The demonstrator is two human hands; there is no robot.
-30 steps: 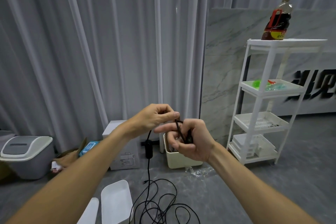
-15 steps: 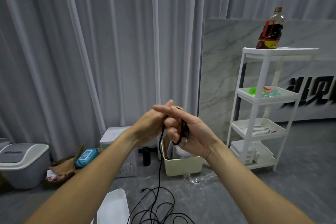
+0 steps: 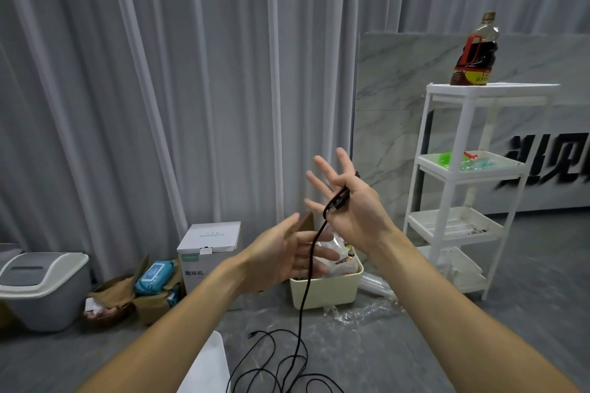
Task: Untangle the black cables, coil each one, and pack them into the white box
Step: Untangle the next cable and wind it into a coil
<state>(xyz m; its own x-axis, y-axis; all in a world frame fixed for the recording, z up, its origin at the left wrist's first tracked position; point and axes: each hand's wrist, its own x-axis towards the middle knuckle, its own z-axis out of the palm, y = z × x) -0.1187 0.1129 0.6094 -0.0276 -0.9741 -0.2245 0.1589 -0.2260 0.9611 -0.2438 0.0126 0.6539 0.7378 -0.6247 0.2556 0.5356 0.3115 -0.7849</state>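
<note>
Head view | right hand [image 3: 357, 212] fingers splayed, black cable [image 3: 306, 292] draped across palm | left hand [image 3: 281, 255] released, beside hanging cable

Right grip [image 3: 360, 210] is up with fingers spread, cable [image 3: 337, 202] end lying across my palm. The rest hangs down past my left grip [image 3: 287, 254], which is flat open just below, and ends in loose loops on the floor [image 3: 399, 357].

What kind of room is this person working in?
Probably a staged studio or office corner: floor-length grey curtains, a marble-look panel behind a white shelf rack, and large black wall lettering.
</note>
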